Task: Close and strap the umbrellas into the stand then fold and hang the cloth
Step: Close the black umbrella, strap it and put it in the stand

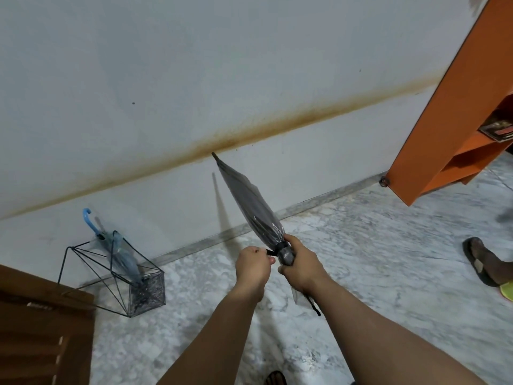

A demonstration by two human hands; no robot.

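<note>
A closed grey umbrella [247,201] points up and away toward the wall, tip at the top. My right hand [301,263] grips its gathered canopy near the lower end. My left hand [254,263] pinches the black strap [270,252] that comes off the umbrella beside the right hand. The black handle end sticks out below my right wrist. To the left, a black wire umbrella stand [130,276] sits on the floor against the wall. A closed blue umbrella [116,251] with a blue hooked handle leans inside it. No cloth is in view.
A brown wooden piece of furniture [41,329] fills the lower left corner. An orange shelf unit [455,107] stands at the upper right. Another person's sandalled foot [484,262] rests on the marble floor at the right edge. A stained white wall runs behind.
</note>
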